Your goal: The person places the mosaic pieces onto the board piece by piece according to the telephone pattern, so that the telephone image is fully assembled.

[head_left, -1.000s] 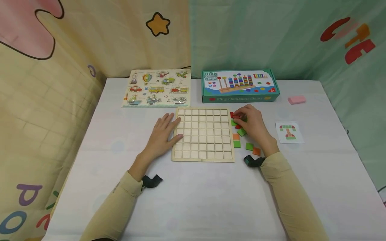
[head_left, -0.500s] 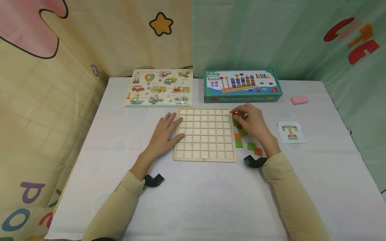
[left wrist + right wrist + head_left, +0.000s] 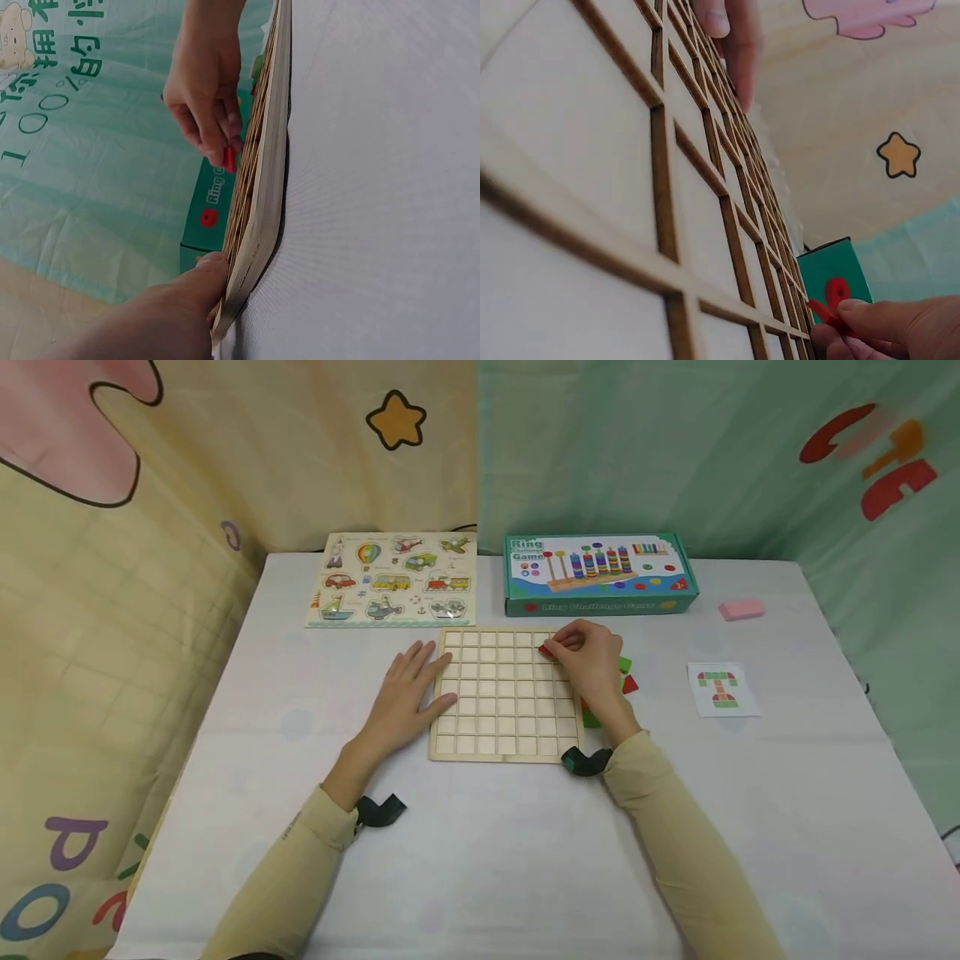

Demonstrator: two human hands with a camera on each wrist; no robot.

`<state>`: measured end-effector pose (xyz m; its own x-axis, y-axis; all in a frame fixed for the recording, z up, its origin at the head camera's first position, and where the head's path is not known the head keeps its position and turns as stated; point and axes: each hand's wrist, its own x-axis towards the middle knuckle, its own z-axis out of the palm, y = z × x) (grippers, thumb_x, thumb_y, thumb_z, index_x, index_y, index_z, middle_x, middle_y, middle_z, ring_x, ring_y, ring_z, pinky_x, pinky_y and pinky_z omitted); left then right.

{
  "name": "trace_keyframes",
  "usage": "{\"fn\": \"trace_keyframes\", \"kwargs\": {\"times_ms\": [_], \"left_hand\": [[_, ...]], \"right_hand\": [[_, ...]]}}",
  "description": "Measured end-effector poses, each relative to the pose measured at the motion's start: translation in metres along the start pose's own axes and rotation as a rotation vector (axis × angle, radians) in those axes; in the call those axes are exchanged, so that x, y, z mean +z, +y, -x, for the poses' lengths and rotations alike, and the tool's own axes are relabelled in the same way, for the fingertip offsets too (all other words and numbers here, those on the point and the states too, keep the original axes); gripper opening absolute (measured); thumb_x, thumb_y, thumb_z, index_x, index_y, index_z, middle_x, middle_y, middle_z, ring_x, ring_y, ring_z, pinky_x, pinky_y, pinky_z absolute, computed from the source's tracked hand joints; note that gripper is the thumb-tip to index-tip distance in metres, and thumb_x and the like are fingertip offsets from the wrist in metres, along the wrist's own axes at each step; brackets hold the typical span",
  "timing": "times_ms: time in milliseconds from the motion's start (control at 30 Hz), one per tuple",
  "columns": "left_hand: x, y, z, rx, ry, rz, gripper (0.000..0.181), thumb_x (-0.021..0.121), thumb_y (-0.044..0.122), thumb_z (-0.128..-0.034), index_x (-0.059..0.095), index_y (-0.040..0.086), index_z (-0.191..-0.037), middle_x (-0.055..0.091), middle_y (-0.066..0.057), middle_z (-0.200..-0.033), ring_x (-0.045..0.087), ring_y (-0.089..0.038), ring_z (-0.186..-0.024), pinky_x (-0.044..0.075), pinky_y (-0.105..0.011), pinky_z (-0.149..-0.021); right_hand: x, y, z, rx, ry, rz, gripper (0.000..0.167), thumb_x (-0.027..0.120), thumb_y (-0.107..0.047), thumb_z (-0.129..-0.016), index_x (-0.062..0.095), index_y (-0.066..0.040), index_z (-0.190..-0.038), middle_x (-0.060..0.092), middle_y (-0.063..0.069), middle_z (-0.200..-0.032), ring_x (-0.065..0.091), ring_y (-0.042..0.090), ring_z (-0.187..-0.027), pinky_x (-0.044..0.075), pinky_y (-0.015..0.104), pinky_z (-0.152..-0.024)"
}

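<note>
My right hand (image 3: pixel 592 664) pinches a small red tile (image 3: pixel 545 651) between thumb and fingers, over the upper right of a wooden grid board (image 3: pixel 497 702). In the left wrist view the red tile (image 3: pixel 229 159) appears just above the grid; whether it touches is unclear. My left hand (image 3: pixel 403 702) lies spread at the board's left side, thumb and a finger resting on its edge. Beyond the board's right edge lie a green tile (image 3: pixel 625 665), a red tile (image 3: pixel 630 684) and other tiles partly hidden by my right hand and wrist.
A card (image 3: pixel 723 690) with a T-shaped tile pattern lies at the right. Behind the board are a picture puzzle (image 3: pixel 390 581) and a green Ring Challenge Game box (image 3: pixel 600 574). A pink block (image 3: pixel 741 609) sits at the back right.
My right hand has moved left from the tiles beside the board to above its upper right squares, carrying the red tile. The left hand has stayed on the board's edge.
</note>
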<state>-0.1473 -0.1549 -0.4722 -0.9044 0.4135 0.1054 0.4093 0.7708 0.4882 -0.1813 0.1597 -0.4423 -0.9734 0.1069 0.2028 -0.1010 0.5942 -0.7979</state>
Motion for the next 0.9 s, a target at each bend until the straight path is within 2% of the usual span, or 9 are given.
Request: {"fn": "trace_keyframes", "kwargs": {"times_ms": [167, 467, 633, 900], "left_hand": [[0.0, -0.002, 0.001, 0.008, -0.001, -0.002, 0.071, 0.065, 0.045, -0.1031, 0.042, 0.013, -0.162, 0.025, -0.015, -0.174, 0.011, -0.035, -0.164, 0.004, -0.055, -0.134], [0.0, -0.001, 0.002, -0.002, -0.003, -0.001, 0.07, 0.063, 0.045, -0.1034, 0.042, 0.013, -0.162, 0.024, -0.015, -0.175, 0.01, -0.034, -0.165, 0.003, -0.053, -0.134], [0.001, -0.002, 0.001, -0.005, -0.006, -0.001, 0.07, 0.063, 0.046, -0.1038, 0.042, 0.014, -0.163, 0.024, -0.013, -0.175, 0.01, -0.033, -0.165, 0.003, -0.053, -0.134], [0.002, -0.006, -0.001, 0.003, -0.004, -0.005, 0.07, 0.062, 0.046, -0.1044, 0.041, 0.015, -0.163, 0.023, -0.013, -0.175, 0.009, -0.032, -0.165, 0.002, -0.052, -0.134]], "right_hand": [[0.004, -0.001, 0.002, -0.004, -0.028, 0.038, 0.014, 0.082, -0.018, -0.094, 0.076, -0.005, -0.092, 0.078, 0.012, -0.087, 0.075, 0.025, -0.078, 0.06, 0.038, -0.074], [-0.006, -0.01, 0.001, 0.01, -0.238, 0.097, 0.017, 0.083, -0.014, -0.092, 0.076, -0.003, -0.102, 0.076, 0.012, -0.09, 0.067, 0.025, -0.082, 0.054, 0.037, -0.074], [-0.005, -0.01, 0.001, -0.002, -0.236, 0.126, 0.018, 0.084, -0.013, -0.091, 0.075, -0.002, -0.103, 0.075, 0.014, -0.091, 0.068, 0.026, -0.084, 0.056, 0.037, -0.076], [-0.001, -0.011, 0.002, -0.074, -0.24, 0.173, 0.011, 0.081, -0.012, -0.094, 0.076, -0.003, -0.097, 0.074, 0.012, -0.092, 0.068, 0.027, -0.084, 0.057, 0.039, -0.076]]}}
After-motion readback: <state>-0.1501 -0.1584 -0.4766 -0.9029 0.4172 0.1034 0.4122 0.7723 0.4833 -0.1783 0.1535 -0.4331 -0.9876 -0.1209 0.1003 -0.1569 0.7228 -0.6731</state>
